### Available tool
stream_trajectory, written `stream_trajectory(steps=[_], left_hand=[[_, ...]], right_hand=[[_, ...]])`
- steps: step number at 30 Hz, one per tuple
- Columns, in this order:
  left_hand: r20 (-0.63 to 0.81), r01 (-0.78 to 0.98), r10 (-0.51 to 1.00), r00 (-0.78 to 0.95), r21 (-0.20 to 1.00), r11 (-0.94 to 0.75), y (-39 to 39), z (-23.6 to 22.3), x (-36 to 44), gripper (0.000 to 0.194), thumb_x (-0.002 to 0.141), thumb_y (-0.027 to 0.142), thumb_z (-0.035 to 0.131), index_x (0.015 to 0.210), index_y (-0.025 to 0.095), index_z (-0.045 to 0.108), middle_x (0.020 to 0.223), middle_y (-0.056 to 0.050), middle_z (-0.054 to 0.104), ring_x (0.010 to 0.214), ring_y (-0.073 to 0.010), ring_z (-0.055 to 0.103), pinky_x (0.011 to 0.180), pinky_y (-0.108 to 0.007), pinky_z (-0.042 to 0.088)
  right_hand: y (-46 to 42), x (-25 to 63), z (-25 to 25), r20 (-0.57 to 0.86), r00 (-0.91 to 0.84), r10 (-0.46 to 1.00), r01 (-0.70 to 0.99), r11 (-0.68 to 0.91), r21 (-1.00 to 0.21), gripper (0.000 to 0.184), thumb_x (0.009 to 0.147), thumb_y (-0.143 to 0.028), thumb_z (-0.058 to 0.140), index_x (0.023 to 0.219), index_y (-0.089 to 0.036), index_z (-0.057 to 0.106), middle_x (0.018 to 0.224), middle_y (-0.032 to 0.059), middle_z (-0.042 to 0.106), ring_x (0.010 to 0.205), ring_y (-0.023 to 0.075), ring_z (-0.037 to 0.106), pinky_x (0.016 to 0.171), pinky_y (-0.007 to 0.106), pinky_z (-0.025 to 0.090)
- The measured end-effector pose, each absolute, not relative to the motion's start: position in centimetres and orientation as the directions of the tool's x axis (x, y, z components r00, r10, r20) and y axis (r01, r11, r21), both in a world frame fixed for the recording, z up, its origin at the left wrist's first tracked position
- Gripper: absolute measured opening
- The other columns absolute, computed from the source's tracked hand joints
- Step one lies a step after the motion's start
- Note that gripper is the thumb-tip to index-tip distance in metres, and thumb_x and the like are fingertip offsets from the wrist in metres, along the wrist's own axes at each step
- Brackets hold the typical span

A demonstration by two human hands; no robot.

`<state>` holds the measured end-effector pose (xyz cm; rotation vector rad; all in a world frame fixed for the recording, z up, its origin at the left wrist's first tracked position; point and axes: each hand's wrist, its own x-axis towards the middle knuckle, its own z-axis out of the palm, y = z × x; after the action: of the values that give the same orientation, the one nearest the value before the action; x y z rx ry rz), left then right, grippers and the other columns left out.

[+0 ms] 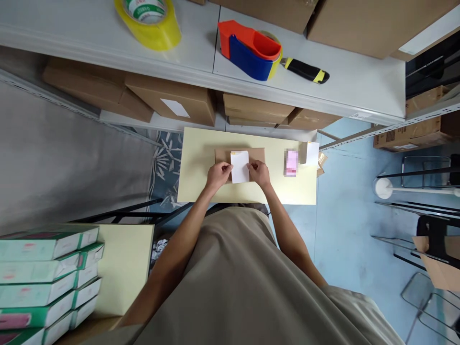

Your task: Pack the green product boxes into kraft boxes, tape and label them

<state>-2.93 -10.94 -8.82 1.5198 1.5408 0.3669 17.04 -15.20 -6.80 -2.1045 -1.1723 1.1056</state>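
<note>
A white rectangular sheet or label [240,167] with a small yellow mark at its top edge is over a flat brown cardboard box [257,154] on the pale yellow table. At its left edge, my left hand [218,175] is closed, thumb and fingertips pinching the side. My right hand [259,173] pinches the opposite edge in the same way. Whether the sheet touches the box beneath is hard to tell. To the right of my right hand lies a blurred pink rectangular item [291,163], and beyond it stands a white block or small box [311,153].
Above the table [196,187], a grey shelf [196,57] holds a yellow tape roll [158,33], a red-and-blue tape dispenser [247,50] and a black-and-yellow utility knife [305,70]. Cardboard boxes [168,96] sit underneath. Green-and-white boxes [46,282] are stacked at lower left.
</note>
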Motion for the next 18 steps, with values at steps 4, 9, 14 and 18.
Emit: stream_trajectory(steps=[4,9,14,18], left_hand=[[-0.372,0.672,0.911,0.177,0.722,0.165,-10.9,-9.2,-2.8,0.021,0.097,0.038,0.067,0.095,0.023,0.082,0.104,-0.008,0.085,0.096,-0.0271,0.074,0.086,-0.034,0.052],[-0.367,0.724,0.914,0.171,0.676,0.136,-10.6,-9.5,-2.7,0.025,0.099,0.039,0.065,0.099,0.022,0.084,0.104,-0.011,0.084,0.098,-0.0299,0.075,0.086,-0.036,0.052],[-0.379,0.732,0.914,0.142,0.662,0.161,-10.4,-9.6,-2.3,0.024,0.099,0.039,0.066,0.097,0.023,0.084,0.105,-0.011,0.084,0.1,-0.0311,0.075,0.089,-0.038,0.051],[-0.382,0.751,0.916,0.124,0.64,0.165,-10.1,-9.6,-2.0,0.024,0.1,0.038,0.067,0.096,0.022,0.084,0.104,-0.012,0.084,0.099,-0.0321,0.075,0.089,-0.039,0.05]], right_hand=[[-15.2,17.0,-7.6,-0.435,0.304,0.848,0.476,-0.53,-0.702,0.023,0.097,-0.038,0.061,0.101,-0.019,0.074,0.101,0.0094,0.082,0.091,0.0249,0.076,0.085,0.035,0.06],[-14.5,17.0,-8.4,-0.421,0.319,0.849,0.526,-0.528,-0.667,0.025,0.099,-0.039,0.063,0.105,-0.019,0.077,0.103,0.0104,0.082,0.096,0.0267,0.076,0.09,0.037,0.059],[-14.0,16.8,-8.5,-0.448,0.333,0.83,0.58,-0.555,-0.596,0.025,0.102,-0.037,0.061,0.11,-0.019,0.078,0.107,0.0121,0.082,0.101,0.0291,0.077,0.096,0.04,0.058],[-13.9,16.4,-8.3,-0.459,0.359,0.813,0.603,-0.577,-0.55,0.024,0.104,-0.036,0.061,0.112,-0.021,0.077,0.111,0.0125,0.082,0.106,0.0312,0.077,0.098,0.043,0.058]])
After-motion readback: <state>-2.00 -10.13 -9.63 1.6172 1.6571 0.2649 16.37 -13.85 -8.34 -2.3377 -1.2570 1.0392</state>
